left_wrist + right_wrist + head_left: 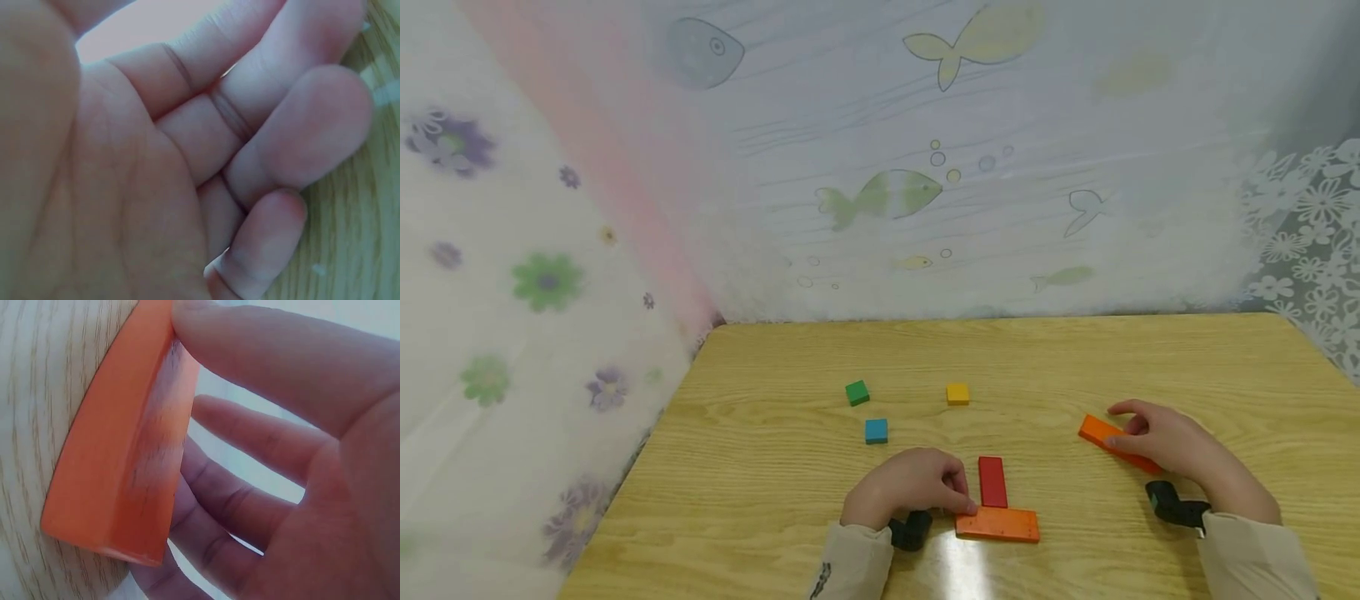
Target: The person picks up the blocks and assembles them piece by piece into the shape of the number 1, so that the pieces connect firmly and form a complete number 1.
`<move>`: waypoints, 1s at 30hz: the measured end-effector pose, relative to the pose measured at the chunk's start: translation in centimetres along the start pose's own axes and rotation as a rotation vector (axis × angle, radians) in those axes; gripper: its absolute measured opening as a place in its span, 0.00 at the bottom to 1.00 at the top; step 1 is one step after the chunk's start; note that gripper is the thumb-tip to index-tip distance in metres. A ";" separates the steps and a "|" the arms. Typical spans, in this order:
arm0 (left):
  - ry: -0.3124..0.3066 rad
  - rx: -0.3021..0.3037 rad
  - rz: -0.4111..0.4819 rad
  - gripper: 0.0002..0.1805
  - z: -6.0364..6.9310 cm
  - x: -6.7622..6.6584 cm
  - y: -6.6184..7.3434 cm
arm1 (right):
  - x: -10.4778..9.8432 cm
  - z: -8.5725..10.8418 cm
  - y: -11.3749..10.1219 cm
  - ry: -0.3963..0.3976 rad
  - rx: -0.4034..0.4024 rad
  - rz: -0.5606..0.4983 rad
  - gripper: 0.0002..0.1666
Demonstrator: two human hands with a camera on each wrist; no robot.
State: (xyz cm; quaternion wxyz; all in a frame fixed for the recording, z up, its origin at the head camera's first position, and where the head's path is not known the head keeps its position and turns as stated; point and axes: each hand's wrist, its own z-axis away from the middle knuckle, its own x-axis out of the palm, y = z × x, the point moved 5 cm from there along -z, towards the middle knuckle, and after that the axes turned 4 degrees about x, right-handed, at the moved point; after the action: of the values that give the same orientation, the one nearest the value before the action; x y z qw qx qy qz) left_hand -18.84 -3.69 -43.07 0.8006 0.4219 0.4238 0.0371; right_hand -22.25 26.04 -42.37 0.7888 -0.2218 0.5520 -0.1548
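Note:
In the head view the left hand touches the left end of an orange block lying flat near the table's front. A red block stands end-on to that block's far edge, pointing away. To the right, the right hand holds a second orange block, slanted, between thumb and fingers. In the right wrist view this orange block rests against the wood, with the thumb on one side and fingers behind. Only the palm and bent fingers show in the left wrist view; the touched block is out of sight there.
Beyond the left hand lie a green block, a blue block and a yellow block on the wooden table. Black straps sit at the wrists. A patterned curtain hangs behind the table.

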 end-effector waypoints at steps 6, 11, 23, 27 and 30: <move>0.001 0.002 -0.014 0.09 -0.1 0.0 0.0 | -0.1 0.0 -0.1 0.012 0.028 0.013 0.40; 0.002 -0.002 -0.002 0.10 -0.1 -0.1 0.0 | 0.0 -0.1 -0.1 0.025 0.052 0.030 0.43; 0.000 0.006 0.001 0.09 -0.1 0.0 0.1 | -0.3 0.2 0.0 0.069 0.138 0.054 0.47; 0.005 0.000 -0.001 0.10 -0.1 0.0 0.1 | -0.3 0.3 0.0 0.068 0.147 0.062 0.48; 0.006 -0.009 -0.004 0.10 0.0 0.1 0.0 | -0.3 0.2 0.0 0.060 0.152 0.073 0.48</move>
State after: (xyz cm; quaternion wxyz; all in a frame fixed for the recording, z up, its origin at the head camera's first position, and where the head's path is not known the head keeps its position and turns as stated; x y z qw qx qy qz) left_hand -18.81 -3.62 -43.14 0.8013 0.4176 0.4266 0.0387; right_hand -22.16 26.23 -42.13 0.7916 -0.1363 0.5696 -0.1739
